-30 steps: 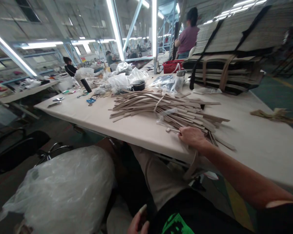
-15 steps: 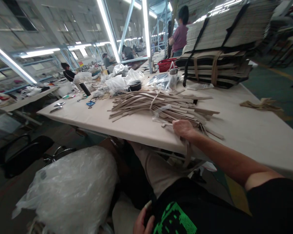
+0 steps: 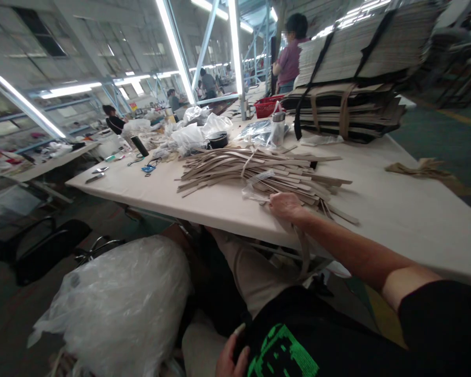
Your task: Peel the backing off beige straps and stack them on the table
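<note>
My right hand (image 3: 284, 205) lies at the near end of a loose pile of flat beige strips (image 3: 255, 167) on a cream table (image 3: 396, 214). Its fingers are curled over the strips, and one strip (image 3: 303, 251) hangs from under the hand down over the table's edge. A crumpled clear wrapper (image 3: 253, 191) sits just left of the fingers. My left hand (image 3: 231, 358) is low in my lap against my black shirt. It is mostly cut off by the frame edge, with only a thumb and one finger showing.
A big clear plastic bag (image 3: 118, 303) stands on the floor to my left, with a black chair (image 3: 43, 246) beyond it. On the table are strapped stacks of sheets (image 3: 345, 99), a steel bottle (image 3: 277, 128), a black tub (image 3: 219, 139), bags and a red basket (image 3: 269, 107). A person in purple (image 3: 290, 57) stands behind.
My right hand slid a little left and further onto the strips. The view turned slightly, and my left hand came a bit higher into the frame.
</note>
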Demonstrator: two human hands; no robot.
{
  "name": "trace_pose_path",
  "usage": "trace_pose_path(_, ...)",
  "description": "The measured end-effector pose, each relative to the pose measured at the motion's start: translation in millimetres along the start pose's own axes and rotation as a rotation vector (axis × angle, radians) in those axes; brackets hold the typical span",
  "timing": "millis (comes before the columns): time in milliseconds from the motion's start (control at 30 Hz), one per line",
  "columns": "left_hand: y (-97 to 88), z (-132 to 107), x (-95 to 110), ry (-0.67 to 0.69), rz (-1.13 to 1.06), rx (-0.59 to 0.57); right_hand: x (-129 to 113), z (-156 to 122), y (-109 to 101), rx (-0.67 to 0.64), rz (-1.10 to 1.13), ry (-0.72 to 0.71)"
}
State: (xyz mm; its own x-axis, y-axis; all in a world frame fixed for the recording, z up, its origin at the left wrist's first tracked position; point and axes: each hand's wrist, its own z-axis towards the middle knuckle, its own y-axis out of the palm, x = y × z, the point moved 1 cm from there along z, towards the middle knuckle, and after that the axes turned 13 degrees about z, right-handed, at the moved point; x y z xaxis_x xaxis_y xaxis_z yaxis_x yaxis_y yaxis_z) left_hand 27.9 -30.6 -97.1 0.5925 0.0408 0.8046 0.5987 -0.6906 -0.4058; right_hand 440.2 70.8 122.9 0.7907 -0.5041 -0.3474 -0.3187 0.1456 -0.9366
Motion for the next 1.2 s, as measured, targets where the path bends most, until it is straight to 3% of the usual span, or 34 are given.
trace_pose_path(133, 1.8, -4.7, -6.1, 0.022, -0.032, 0.13, -1.7, 0.8, -5.5, -0.05, 0.206, -0.036)
trace_pose_path(233, -6.3, -9.2, 6.0, 0.024, -0.062, 0.155, -13.2, -18.5, 3.6, -0.218, 0.459, -0.142)
trace_pose_path(367, -24.1, -7.0, 50.2, 0.006, -0.219, 0.184, -52.9, -63.3, 44.8, -0.5, 0.758, -0.284)
trace_pose_path(533, -39.6, 4.0, 108.0, 0.053, -0.707, 0.169, -104.3, -107.9, 93.3, -0.911, 1.147, -0.325)
trace_pose_path(700, -49.3, 10.6, 130.7, 0.088, -0.908, 0.14, -119.3, -116.1, 107.1, -1.05, 1.196, -0.35)
trace_pose_path(867, -47.4, 19.7, 135.3, 0.084, -0.924, 0.054, -113.5, -118.4, 108.4, -1.051, 1.13, -0.402)
trace_pose_path(967, -42.9, 20.6, 130.6, 0.07, -0.932, 0.021, -108.1, -116.1, 105.5, -1.073, 1.203, -0.382)
trace_pose_path(1033, -41.9, 16.7, 124.1, 0.075, -0.915, 0.004, -99.8, -101.5, 96.9, -0.924, 1.358, -0.254)
trace_pose_path(1200, -54.0, -0.3, 111.3, 0.185, -0.894, 0.026, -56.5, -23.2, 48.7, -0.306, 1.693, 0.039)
